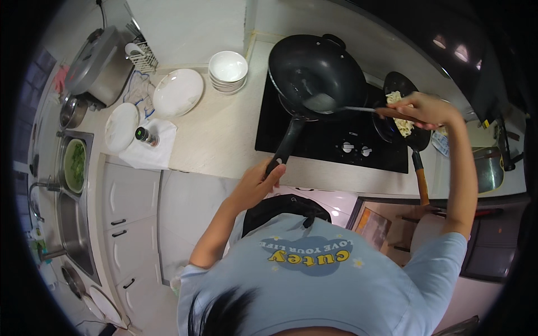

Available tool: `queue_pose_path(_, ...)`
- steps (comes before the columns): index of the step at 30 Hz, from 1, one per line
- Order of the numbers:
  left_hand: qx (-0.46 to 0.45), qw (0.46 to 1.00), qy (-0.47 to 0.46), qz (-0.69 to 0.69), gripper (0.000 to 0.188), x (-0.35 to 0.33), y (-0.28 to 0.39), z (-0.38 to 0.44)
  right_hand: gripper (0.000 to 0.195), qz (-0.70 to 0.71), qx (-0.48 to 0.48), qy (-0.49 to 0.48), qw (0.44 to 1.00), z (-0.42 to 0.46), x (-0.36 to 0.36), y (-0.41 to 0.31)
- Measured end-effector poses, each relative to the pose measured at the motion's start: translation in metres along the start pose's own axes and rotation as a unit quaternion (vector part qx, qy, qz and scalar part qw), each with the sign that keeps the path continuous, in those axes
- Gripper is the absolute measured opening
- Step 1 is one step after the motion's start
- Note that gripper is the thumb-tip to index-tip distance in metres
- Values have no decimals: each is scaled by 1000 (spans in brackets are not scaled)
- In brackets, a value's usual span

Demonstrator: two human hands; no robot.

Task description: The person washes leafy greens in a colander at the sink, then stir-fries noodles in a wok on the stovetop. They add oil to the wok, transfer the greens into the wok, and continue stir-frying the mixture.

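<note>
My left hand (255, 183) grips the black handle (290, 140) of a dark wok (307, 59) over the left side of the cooktop. The wok looks tilted towards me, with cloudy liquid (323, 102) pooled near its handle side. In my right hand (426, 110) is the wooden handle of a utensil with a metal shaft (357, 109). Its head is at the pooled liquid and too blurred to tell its shape. Behind and below that hand, a black frying pan (399, 82) holds pale sliced food (404, 126); the hand partly covers it.
Stacked white bowls (228, 67) and two white plates (178, 92) (122, 127) stand left of the black cooktop (269, 134). A spice jar (147, 136) lies on white paper (166, 140). The frying pan's handle (421, 180) juts over the counter's front edge. Leafy greens (77, 161) sit in the sink (75, 218).
</note>
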State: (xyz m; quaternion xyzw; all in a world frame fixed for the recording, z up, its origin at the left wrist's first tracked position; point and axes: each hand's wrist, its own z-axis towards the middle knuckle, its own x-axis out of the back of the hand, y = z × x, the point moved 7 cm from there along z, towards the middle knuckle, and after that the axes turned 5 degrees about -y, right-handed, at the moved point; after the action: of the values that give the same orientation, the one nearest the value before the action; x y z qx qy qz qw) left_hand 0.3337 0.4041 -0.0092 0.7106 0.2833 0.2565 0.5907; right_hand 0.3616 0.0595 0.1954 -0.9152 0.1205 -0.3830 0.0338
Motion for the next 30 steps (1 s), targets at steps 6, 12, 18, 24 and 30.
queue_pose_path(6,87,948,175,-251,92,105,-68,67,36,40,-1,40,998,16,-7,-11)
queue_pose_path(12,76,814,217,-533,123,157,-115,180,36,68,11,86,994,43,-22,-30)
queue_pose_path(18,-47,721,336,-604,117,187,-125,229,35,59,-52,8,997,-13,-20,-8)
queue_pose_path(24,-48,742,329,-583,93,226,-135,224,35,37,-104,11,994,-9,-17,-3)
queue_pose_path(30,-41,795,266,-543,97,235,-121,209,34,30,79,183,979,55,-12,-46)
